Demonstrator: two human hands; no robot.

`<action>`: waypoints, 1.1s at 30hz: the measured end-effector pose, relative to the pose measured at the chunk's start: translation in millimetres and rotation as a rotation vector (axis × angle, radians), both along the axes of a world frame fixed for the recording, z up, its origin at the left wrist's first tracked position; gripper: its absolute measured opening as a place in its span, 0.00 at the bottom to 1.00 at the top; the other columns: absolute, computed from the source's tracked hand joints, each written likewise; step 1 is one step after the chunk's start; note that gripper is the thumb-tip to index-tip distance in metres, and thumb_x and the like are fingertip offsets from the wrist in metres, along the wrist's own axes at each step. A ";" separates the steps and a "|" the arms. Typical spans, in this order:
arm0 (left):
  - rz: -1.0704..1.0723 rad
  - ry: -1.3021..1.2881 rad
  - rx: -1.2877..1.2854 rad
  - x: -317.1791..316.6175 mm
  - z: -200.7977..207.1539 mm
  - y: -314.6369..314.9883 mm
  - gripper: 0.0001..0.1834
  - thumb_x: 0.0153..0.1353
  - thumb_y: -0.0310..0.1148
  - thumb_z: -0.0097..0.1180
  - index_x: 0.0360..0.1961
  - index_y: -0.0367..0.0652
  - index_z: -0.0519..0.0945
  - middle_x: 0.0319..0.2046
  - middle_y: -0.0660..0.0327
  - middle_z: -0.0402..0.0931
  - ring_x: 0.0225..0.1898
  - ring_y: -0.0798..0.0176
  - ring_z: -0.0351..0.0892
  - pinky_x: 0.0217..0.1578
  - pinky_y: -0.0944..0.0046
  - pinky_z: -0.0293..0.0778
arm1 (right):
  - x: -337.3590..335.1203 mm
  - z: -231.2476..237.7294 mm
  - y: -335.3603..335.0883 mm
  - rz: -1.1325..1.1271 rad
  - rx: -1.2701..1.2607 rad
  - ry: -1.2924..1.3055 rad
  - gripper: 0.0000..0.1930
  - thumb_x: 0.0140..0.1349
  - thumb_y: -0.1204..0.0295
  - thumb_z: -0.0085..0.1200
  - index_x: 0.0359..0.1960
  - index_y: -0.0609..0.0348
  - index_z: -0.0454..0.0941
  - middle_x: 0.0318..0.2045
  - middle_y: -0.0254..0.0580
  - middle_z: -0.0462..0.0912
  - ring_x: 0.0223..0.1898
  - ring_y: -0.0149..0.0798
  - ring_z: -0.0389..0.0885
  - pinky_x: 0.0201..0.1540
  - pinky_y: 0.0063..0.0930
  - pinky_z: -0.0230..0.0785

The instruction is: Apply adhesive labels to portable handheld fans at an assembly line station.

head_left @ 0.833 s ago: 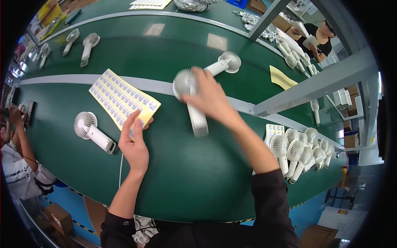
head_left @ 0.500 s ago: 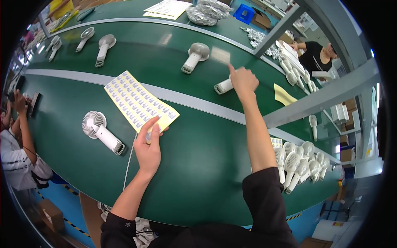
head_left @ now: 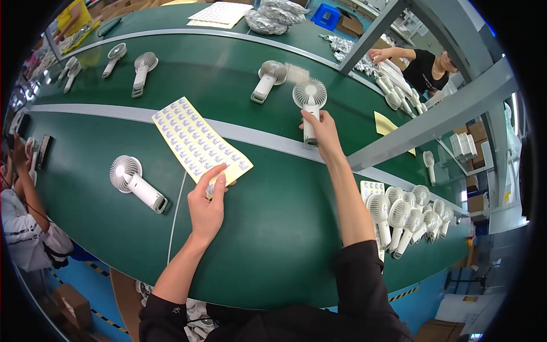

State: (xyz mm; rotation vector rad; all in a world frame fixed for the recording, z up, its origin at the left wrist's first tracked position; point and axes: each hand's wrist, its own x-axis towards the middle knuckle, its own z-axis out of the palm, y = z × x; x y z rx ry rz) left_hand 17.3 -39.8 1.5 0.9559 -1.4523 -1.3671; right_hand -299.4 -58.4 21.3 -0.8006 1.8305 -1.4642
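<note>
Fan cluster (head_left: 399, 215) on counter (head_left: 273, 239), grey beam (head_left: 433, 121) beyond. Left hand (head_left: 206, 211) pinches sticker sheet (head_left: 196, 137); right hand (head_left: 323, 135) grips white fan (head_left: 310, 96) by handle (head_left: 309, 135), earlier covering fan head.

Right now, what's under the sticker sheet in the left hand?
The green table and grey strip pass beneath the sticker sheet; a white cable reaches its edge. Anything else covered is hidden.

Table (head_left: 273, 245): green, two grey rails (head_left: 250, 135) across. Beam (head_left: 436, 118): grey, slanting, right. Floor (head_left: 424, 305): blue; black-and-yellow tape (head_left: 403, 292). Stool (head_left: 325, 16): blue, far side. Carton (head_left: 77, 305): brown, lower left.
</note>
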 end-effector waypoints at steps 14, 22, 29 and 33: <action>-0.134 -0.177 -0.041 4.3 -0.1 10.2 0.15 0.74 0.33 0.52 0.56 0.40 0.81 0.46 0.54 0.84 0.38 0.71 0.78 0.44 0.70 0.73 | 95.4 24.5 109.1 0.375 -0.194 -0.571 0.16 0.72 0.67 0.52 0.52 0.67 0.70 0.41 0.42 0.80 0.40 0.34 0.81 0.46 0.31 0.75; -0.484 0.053 0.121 6.3 -4.2 13.4 0.36 0.63 0.36 0.61 0.70 0.33 0.64 0.62 0.52 0.72 0.63 0.59 0.69 0.66 0.61 0.60 | 136.5 23.4 137.3 0.578 -0.079 -0.619 0.24 0.69 0.74 0.54 0.64 0.68 0.61 0.42 0.45 0.79 0.40 0.37 0.83 0.45 0.35 0.78; -0.628 0.277 0.409 1.5 1.9 25.3 0.24 0.64 0.27 0.62 0.60 0.35 0.73 0.44 0.59 0.79 0.33 0.69 0.81 0.34 0.69 0.78 | 157.3 6.2 140.4 0.806 0.080 -0.757 0.30 0.71 0.74 0.50 0.70 0.66 0.51 0.33 0.43 0.77 0.27 0.32 0.79 0.26 0.25 0.72; -0.611 0.136 0.255 6.9 -4.8 26.4 0.17 0.62 0.28 0.64 0.51 0.34 0.77 0.41 0.60 0.80 0.35 0.69 0.80 0.36 0.67 0.78 | 161.7 3.6 143.4 0.786 0.068 -0.856 0.31 0.71 0.75 0.48 0.72 0.64 0.49 0.32 0.41 0.77 0.25 0.30 0.77 0.25 0.25 0.70</action>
